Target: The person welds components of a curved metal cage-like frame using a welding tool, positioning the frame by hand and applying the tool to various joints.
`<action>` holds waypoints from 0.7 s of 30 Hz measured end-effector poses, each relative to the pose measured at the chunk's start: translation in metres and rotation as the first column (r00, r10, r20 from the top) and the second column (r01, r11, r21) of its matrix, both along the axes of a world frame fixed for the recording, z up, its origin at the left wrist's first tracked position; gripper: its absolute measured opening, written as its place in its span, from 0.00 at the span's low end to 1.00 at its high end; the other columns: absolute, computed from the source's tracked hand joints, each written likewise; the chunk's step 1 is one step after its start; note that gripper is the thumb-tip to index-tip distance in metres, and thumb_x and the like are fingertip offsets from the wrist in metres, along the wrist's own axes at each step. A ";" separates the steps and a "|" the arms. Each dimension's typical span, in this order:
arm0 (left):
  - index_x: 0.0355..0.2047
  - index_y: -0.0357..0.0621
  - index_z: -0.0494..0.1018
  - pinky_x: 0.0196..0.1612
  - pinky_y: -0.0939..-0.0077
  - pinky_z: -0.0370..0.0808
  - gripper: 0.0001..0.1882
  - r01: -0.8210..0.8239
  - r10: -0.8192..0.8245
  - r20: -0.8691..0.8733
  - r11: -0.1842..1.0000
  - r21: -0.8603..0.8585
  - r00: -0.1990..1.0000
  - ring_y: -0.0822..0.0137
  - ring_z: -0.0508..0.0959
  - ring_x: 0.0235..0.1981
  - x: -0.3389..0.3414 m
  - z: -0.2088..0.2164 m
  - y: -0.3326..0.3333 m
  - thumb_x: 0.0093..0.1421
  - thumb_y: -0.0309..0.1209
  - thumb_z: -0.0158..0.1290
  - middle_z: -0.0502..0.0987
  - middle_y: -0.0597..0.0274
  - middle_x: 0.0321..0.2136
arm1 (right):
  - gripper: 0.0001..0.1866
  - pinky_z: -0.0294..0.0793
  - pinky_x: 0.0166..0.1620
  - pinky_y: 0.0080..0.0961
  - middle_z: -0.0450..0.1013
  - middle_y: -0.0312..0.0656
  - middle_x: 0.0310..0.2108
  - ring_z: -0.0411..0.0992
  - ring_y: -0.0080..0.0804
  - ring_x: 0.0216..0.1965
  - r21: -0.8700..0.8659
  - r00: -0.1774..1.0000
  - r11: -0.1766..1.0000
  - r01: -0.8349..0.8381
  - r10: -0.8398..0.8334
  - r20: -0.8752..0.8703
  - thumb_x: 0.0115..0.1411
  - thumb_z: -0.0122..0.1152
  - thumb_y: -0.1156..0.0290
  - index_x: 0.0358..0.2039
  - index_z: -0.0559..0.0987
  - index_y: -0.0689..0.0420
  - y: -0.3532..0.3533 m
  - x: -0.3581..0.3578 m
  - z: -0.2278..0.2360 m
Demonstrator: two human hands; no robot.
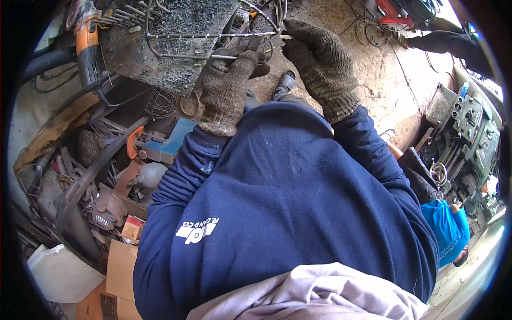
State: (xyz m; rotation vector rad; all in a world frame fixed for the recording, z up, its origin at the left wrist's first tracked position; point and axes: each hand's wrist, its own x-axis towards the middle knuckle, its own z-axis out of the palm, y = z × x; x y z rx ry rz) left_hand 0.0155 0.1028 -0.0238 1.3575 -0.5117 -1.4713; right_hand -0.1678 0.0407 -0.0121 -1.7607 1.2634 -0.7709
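Note:
A metal wire frame [184, 36] with thin bent bars reaches out over the worktable's edge at the top of the view. My left hand [226, 88], in a dirty knitted glove, is closed around its lower bar. Beside those fingers is a dark flat metal piece [261, 71], partly covered by the glove. My right hand [325, 69], gloved the same way, has its fingers drawn together at the frame's right corner. A short pale end shows between them, and their exact grip is partly hidden.
An orange angle grinder [87, 42] stands at the left of the grit-covered worktable [170, 72]. Cables [368, 26] lie on the floor at the upper right. Boxes and tools crowd the lower left. A green machine [472, 133] and a person in blue [448, 226] are at right.

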 end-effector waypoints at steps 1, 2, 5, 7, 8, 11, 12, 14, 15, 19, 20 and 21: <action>0.50 0.34 0.77 0.41 0.74 0.82 0.16 -0.007 0.008 0.014 1.000 -0.017 1.000 0.63 0.85 0.38 -0.001 0.001 -0.001 0.66 0.31 0.56 0.83 0.54 0.39 | 0.15 0.80 0.46 0.26 0.80 0.46 0.42 0.79 0.30 0.43 0.022 1.000 1.000 0.001 -0.001 0.023 0.67 0.60 0.72 0.52 0.77 0.63 0.001 -0.001 -0.004; 0.49 0.34 0.77 0.41 0.74 0.82 0.16 -0.015 0.016 0.027 0.999 -0.034 1.000 0.64 0.85 0.38 -0.003 0.002 -0.003 0.65 0.31 0.57 0.83 0.55 0.38 | 0.15 0.80 0.46 0.26 0.80 0.45 0.43 0.79 0.30 0.42 0.043 0.999 0.999 0.001 -0.003 0.046 0.68 0.59 0.72 0.53 0.77 0.62 0.002 -0.002 -0.010; 0.48 0.35 0.78 0.40 0.75 0.82 0.15 0.000 0.006 0.134 0.999 -0.047 0.991 0.65 0.85 0.37 -0.001 -0.004 -0.004 0.65 0.32 0.58 0.84 0.55 0.38 | 0.16 0.80 0.47 0.26 0.79 0.46 0.43 0.79 0.30 0.42 0.068 0.986 0.998 -0.012 0.000 0.164 0.69 0.57 0.72 0.55 0.75 0.62 0.002 -0.003 -0.021; 0.48 0.35 0.78 0.39 0.75 0.81 0.15 -0.002 0.008 0.174 0.999 -0.037 0.985 0.67 0.85 0.36 -0.001 -0.007 -0.002 0.65 0.32 0.58 0.84 0.55 0.38 | 0.16 0.80 0.48 0.26 0.79 0.46 0.43 0.79 0.30 0.42 0.047 0.982 0.998 -0.035 0.025 0.190 0.70 0.55 0.72 0.56 0.75 0.62 0.003 -0.004 -0.024; 0.47 0.35 0.79 0.39 0.76 0.81 0.15 -0.014 0.018 0.166 0.999 -0.029 0.986 0.67 0.85 0.35 -0.002 -0.008 -0.002 0.64 0.32 0.58 0.84 0.56 0.38 | 0.16 0.79 0.48 0.26 0.79 0.46 0.43 0.79 0.29 0.42 0.025 0.985 0.998 -0.051 0.046 0.167 0.70 0.55 0.73 0.56 0.74 0.61 0.003 -0.005 -0.025; 0.46 0.36 0.80 0.38 0.76 0.80 0.14 -0.055 0.055 0.114 0.998 0.002 0.992 0.69 0.84 0.33 -0.002 -0.018 0.001 0.64 0.33 0.58 0.84 0.57 0.37 | 0.16 0.79 0.48 0.26 0.79 0.45 0.43 0.79 0.29 0.41 0.040 0.982 0.997 -0.069 0.061 0.180 0.71 0.54 0.72 0.57 0.74 0.61 0.003 -0.004 -0.027; 0.46 0.37 0.80 0.38 0.76 0.80 0.14 -0.069 0.067 0.090 0.998 0.016 0.994 0.69 0.84 0.32 -0.002 -0.021 0.001 0.64 0.33 0.59 0.84 0.57 0.36 | 0.16 0.79 0.48 0.26 0.79 0.45 0.43 0.79 0.29 0.41 0.060 0.979 0.996 -0.070 0.057 0.196 0.71 0.53 0.72 0.57 0.74 0.61 0.004 -0.004 -0.029; 0.45 0.37 0.80 0.37 0.77 0.80 0.14 -0.062 0.055 0.117 0.996 0.060 0.992 0.70 0.84 0.32 0.000 -0.018 0.001 0.63 0.34 0.59 0.84 0.59 0.36 | 0.17 0.79 0.49 0.25 0.79 0.45 0.44 0.78 0.28 0.42 0.112 0.988 0.990 -0.090 0.074 0.137 0.71 0.54 0.71 0.57 0.74 0.61 0.003 -0.003 -0.029; 0.44 0.37 0.81 0.37 0.76 0.79 0.14 -0.061 0.053 0.134 0.997 0.056 0.990 0.70 0.83 0.32 0.000 -0.018 0.001 0.63 0.34 0.59 0.84 0.59 0.36 | 0.17 0.79 0.49 0.25 0.78 0.45 0.44 0.78 0.28 0.42 0.139 0.991 0.985 -0.101 0.087 0.106 0.71 0.55 0.70 0.57 0.74 0.61 0.002 -0.003 -0.028; 0.43 0.37 0.81 0.38 0.75 0.79 0.14 -0.060 0.062 0.216 0.998 -0.015 0.974 0.70 0.83 0.34 -0.002 -0.015 -0.001 0.62 0.33 0.60 0.84 0.60 0.36 | 0.18 0.80 0.49 0.26 0.78 0.44 0.45 0.78 0.28 0.43 0.117 0.973 0.984 -0.138 0.112 0.199 0.70 0.56 0.68 0.57 0.74 0.61 0.005 0.010 -0.016; 0.43 0.37 0.81 0.39 0.74 0.79 0.13 -0.066 0.070 0.239 0.998 -0.021 0.968 0.70 0.83 0.35 -0.005 -0.011 -0.002 0.62 0.33 0.59 0.84 0.60 0.36 | 0.18 0.80 0.48 0.26 0.78 0.44 0.45 0.78 0.28 0.42 0.146 0.960 0.981 -0.131 0.089 0.267 0.70 0.56 0.69 0.57 0.74 0.61 0.006 0.014 -0.015; 0.43 0.37 0.81 0.40 0.74 0.78 0.13 -0.075 0.079 0.263 0.997 -0.028 0.962 0.69 0.83 0.36 -0.006 -0.009 -0.002 0.62 0.33 0.59 0.84 0.60 0.37 | 0.17 0.80 0.47 0.25 0.78 0.45 0.45 0.78 0.28 0.42 0.175 0.941 0.976 -0.129 0.065 0.333 0.70 0.57 0.69 0.57 0.74 0.61 0.007 0.016 -0.015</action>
